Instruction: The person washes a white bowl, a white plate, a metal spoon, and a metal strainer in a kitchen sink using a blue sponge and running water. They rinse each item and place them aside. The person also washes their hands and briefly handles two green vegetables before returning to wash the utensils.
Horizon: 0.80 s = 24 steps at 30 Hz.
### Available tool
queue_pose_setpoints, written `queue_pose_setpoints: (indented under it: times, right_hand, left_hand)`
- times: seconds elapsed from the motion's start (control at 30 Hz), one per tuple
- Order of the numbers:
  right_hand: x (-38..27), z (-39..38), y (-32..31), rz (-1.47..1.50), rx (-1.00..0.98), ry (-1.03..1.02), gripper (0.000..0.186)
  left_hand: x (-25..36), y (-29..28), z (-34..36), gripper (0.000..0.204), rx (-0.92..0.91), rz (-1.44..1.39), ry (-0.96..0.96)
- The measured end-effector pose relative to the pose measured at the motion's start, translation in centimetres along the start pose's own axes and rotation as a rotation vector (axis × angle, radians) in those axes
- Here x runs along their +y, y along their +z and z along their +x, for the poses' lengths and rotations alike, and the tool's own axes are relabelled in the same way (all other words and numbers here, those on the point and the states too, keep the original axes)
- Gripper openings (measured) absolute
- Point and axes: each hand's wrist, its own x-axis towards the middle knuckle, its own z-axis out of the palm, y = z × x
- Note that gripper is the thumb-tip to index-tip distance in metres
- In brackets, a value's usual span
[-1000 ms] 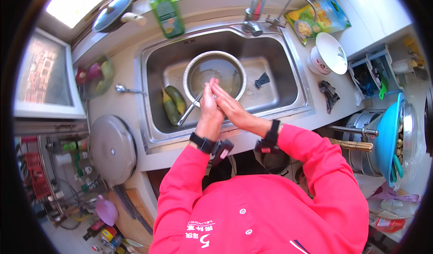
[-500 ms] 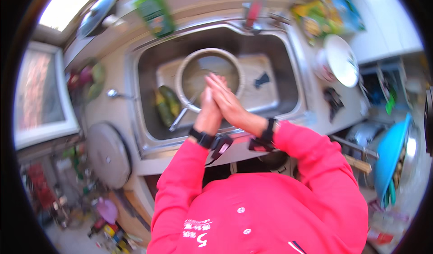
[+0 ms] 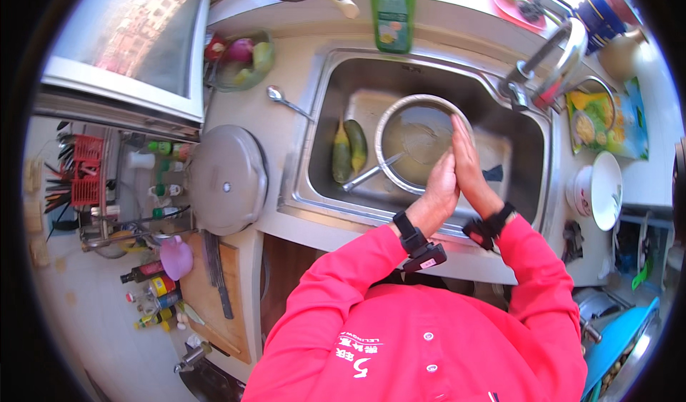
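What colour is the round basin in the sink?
Silver-grey basin, best seen in the head view.

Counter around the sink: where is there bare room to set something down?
Bare: behind the sink at left, between green bottle and vegetable bowl; also the strip between grey lid, spoon and sink. Crowded: right side, with white bowl, food bag and dark crumpled thing; inside, the basin takes the middle, left hand and right hand over its rim.

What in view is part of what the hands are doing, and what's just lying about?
Likely in play:
left hand and right hand, touching, at the bowl's near side
metal bowl, holding liquid
sink
perhaps the two green vegetables and metal tool beside the bowl

Apparently just lying about:
spoon
green bottle
grey lid
white bowl
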Motion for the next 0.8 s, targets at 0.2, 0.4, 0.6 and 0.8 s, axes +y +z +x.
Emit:
queue_pose_setpoints:
  times: [0.2, 0.4, 0.6, 0.8]
  right_hand:
    - [-1.9, 0.2, -1.4, 0.033, -0.302, 0.147, 0.044]
    - [-1.8, -2.4, -3.1, -0.047, -0.203, 0.100, 0.047]
    - [0.3, -3.4, -4.1, -0.079, 0.115, 0.206, 0.047]
    - [0.2, -5.5, -4.8, -0.100, -0.008, 0.073, 0.044]
  left_hand:
    - [1.2, 3.1, -1.1, 0.048, 0.240, 0.233, 0.260]
    - [-1.6, 1.3, -1.0, 0.048, 0.151, 0.205, 0.017]
    - [-3.9, 2.3, -1.4, 0.037, 0.017, 0.275, 0.036]
    - [-4.7, -0.2, -0.4, 0.037, 0.247, 0.279, -0.066]
